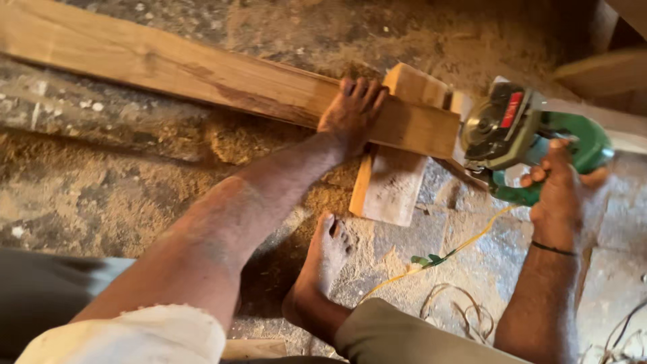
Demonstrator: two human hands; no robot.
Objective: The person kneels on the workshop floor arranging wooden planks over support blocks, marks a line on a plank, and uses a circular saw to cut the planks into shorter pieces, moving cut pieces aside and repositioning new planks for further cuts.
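Head view: your right hand (559, 195) is gripping green circular saw (522, 135) at plank's (222, 77) right end. Plank is lying on floor, long axis running left from saw, pinned by your foot (350, 114). Left hand out of view.

The right hand (559, 195) closes its grip on a green circular saw (519, 135) at the plank (202, 74) end, a bare foot (352, 111) pinning the plank.
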